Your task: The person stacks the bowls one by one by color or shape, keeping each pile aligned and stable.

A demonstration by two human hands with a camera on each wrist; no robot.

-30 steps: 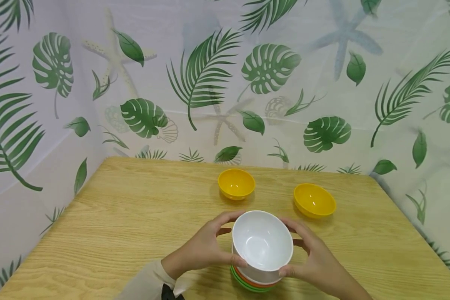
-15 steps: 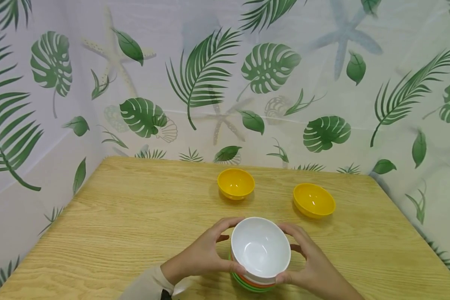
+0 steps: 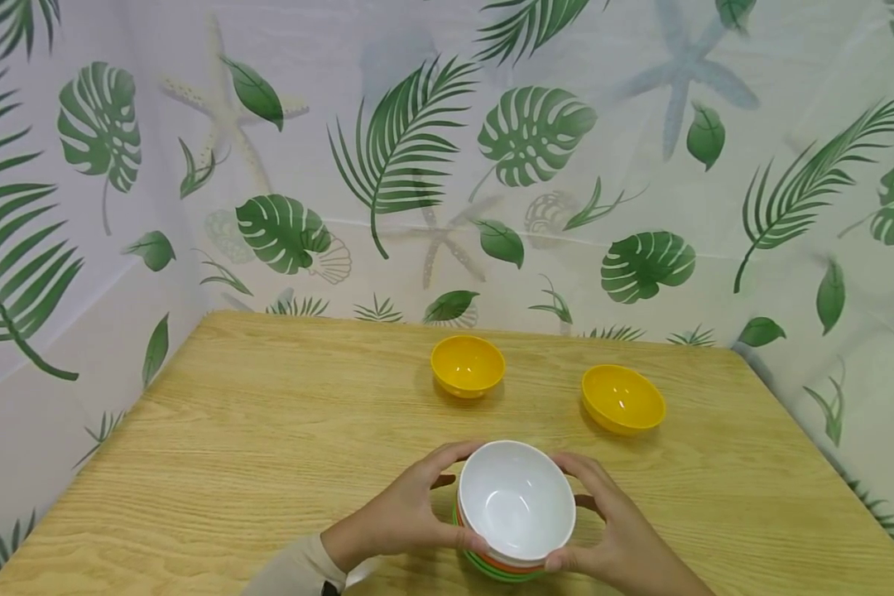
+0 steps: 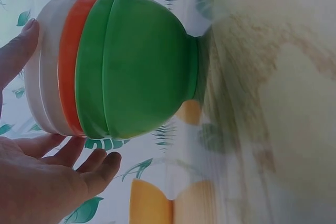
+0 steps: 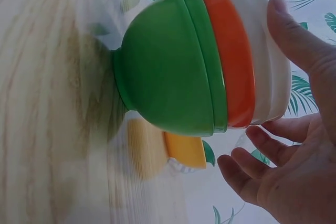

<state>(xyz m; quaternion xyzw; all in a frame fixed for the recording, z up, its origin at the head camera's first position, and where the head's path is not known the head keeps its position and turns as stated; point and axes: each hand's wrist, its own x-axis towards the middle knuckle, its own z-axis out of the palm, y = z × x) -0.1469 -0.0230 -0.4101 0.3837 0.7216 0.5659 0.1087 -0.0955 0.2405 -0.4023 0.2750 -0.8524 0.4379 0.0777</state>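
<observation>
A white bowl (image 3: pixel 517 501) tops a nested stack near the table's front, its inside facing up. My left hand (image 3: pixel 410 509) grips its left side, thumb at the near rim and fingers round the far side. On the opposite side my right hand (image 3: pixel 614 530) holds the same bowl in a like way. Below it in the left wrist view come another white rim, an orange bowl (image 4: pixel 71 66) and two green bowls, the lowest green bowl (image 4: pixel 147 66) standing on its foot. The stack also shows in the right wrist view, with the orange bowl (image 5: pixel 233 56) between white and green.
Two yellow bowls stand apart behind the stack: one yellow bowl (image 3: pixel 468 367) near the table's back edge, another yellow bowl (image 3: pixel 622 400) to the right. The wooden table (image 3: pixel 268 414) meets a leaf-patterned backdrop (image 3: pixel 432 165) at the back and sides.
Both hands have brought the white bowl down and slightly toward me, so it now sits lower in the stack. The yellow bowls have stayed where they were.
</observation>
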